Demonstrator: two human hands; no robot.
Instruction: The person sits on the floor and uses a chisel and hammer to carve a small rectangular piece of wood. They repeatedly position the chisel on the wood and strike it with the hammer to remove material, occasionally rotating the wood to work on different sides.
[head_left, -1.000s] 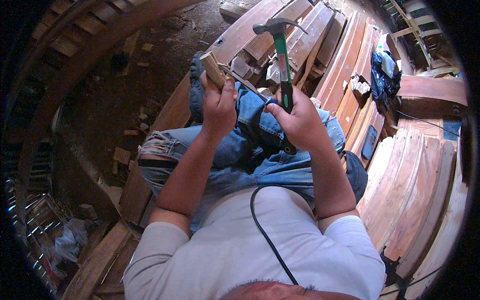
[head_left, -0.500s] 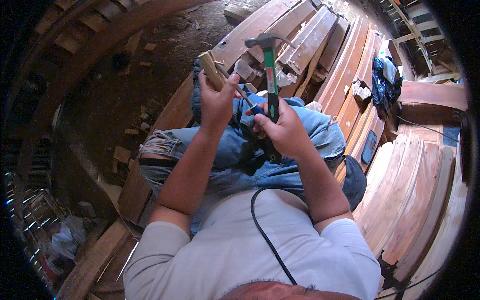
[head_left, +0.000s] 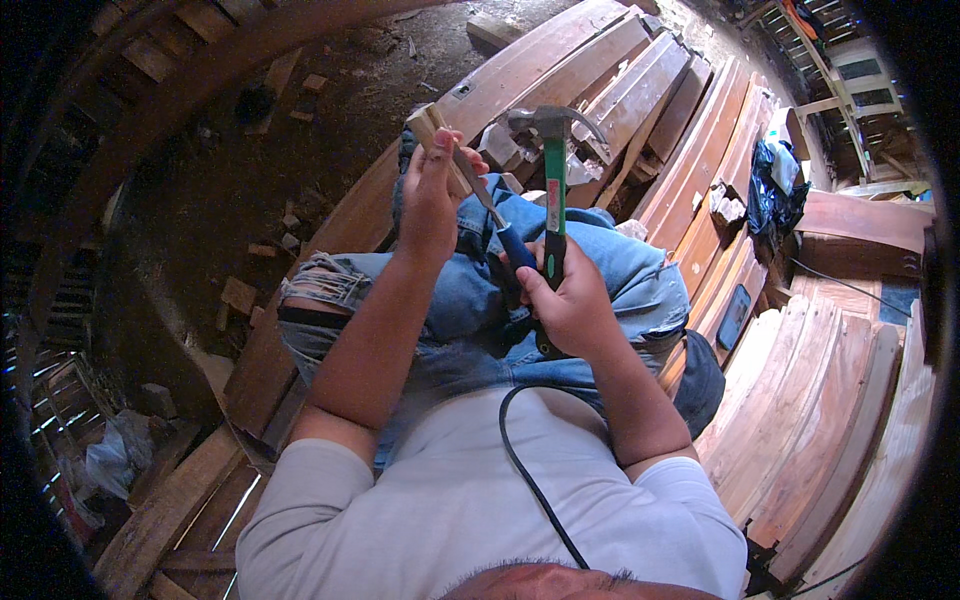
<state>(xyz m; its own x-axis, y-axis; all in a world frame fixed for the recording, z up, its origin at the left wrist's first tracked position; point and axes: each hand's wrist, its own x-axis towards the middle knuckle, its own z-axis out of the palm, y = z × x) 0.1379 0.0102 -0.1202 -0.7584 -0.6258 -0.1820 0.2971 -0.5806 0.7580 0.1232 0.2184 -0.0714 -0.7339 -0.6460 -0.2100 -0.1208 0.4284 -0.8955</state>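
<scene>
My left hand (head_left: 432, 215) is closed around a small pale wooden block (head_left: 424, 122), held up above my lap. Along the block lies the blade of a chisel (head_left: 516, 246), its tip partly hidden by my left fingers. My right hand (head_left: 578, 308) grips two tools at once: the chisel's blue handle and a claw hammer (head_left: 555, 180) with a green and black handle. The hammer stands head up, to the right of the chisel and apart from the block.
Long shaped boards (head_left: 540, 60) stretch out beyond my knees, and more planks (head_left: 800, 390) lie at my right. A phone (head_left: 735, 312) rests on boards near my right knee. Black plastic (head_left: 775, 190) sits farther off. Wood scraps (head_left: 238, 294) litter the ground at left.
My right hand, with hammer and chisel, has drawn back toward my body, showing more of the chisel's blue handle. My left thumb has shifted up along the block and blade.
</scene>
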